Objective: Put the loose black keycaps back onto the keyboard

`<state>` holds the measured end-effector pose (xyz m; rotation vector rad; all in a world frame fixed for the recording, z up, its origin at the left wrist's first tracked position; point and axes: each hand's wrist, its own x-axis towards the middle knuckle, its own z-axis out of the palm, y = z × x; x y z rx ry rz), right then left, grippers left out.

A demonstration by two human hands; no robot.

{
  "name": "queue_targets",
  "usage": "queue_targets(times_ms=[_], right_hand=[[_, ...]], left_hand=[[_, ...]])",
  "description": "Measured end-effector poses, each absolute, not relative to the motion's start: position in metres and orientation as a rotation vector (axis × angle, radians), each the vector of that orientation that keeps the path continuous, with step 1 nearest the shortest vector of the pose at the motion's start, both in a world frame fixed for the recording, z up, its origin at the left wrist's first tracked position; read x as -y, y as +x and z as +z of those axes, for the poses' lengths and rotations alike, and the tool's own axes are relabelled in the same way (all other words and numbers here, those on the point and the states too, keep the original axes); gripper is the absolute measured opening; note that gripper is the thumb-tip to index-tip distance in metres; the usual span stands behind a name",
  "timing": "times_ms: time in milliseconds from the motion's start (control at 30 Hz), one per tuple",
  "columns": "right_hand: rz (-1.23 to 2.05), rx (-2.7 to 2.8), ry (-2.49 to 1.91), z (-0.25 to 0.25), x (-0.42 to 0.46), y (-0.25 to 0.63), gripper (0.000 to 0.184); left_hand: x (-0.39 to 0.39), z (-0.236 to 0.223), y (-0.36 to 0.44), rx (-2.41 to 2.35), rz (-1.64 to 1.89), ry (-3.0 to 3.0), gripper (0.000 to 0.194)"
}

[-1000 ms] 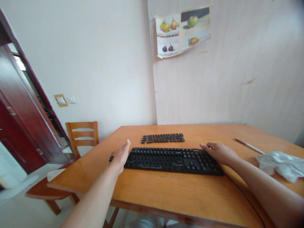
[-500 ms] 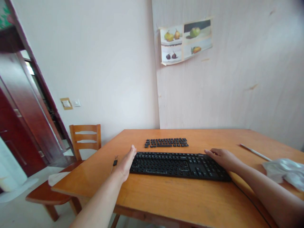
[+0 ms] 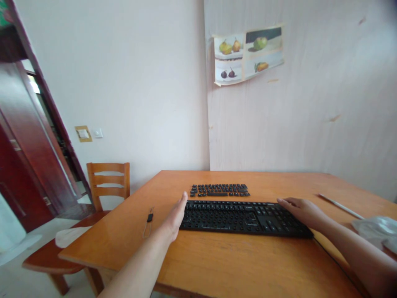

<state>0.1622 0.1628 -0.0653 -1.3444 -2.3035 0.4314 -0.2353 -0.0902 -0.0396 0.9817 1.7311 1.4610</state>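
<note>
A black keyboard [image 3: 217,219] lies across the wooden table, most keycaps gone from its main block, while the top row and right-hand keys are in place. My left hand [image 3: 177,215] grips its left end with the thumb up; the other fingers are largely hidden. My right hand [image 3: 302,210] is laid over the right end, fingers bent around the far edge. Just behind the keyboard, loose black keycaps [image 3: 218,189] are set out in rows. Left of my left hand lies a wire keycap puller [image 3: 150,217] with a black middle.
On the right are a thin pale stick [image 3: 341,205] and a clear plastic bag [image 3: 376,227]. A cable [image 3: 331,260] runs from the keyboard toward the table's front. Beyond the table's left edge stands a wooden chair [image 3: 108,180]. The wall [image 3: 149,103] is behind.
The keyboard has shifted slightly right, with both hands at its ends moving along. More of the wire puller shows now. The view has also moved a little.
</note>
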Motion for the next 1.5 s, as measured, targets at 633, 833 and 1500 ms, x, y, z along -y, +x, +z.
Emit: queue_targets(times_ms=[633,833,1500], right_hand=[[0.444,2.290,-1.376,-0.092,-0.186,0.181,0.061],[0.447,2.276,-1.415,-0.096,-0.190,0.183,0.055],[0.390,2.321,-1.440,-0.085,-0.177,0.176,0.059]], left_hand=[[0.069,-0.025,-0.304,-2.269,1.534,1.058,0.049],[0.111,-0.026,-0.365,-2.724,0.943,1.335,0.023],[0.101,-0.032,-0.350,-2.891,0.384,1.391,0.013]])
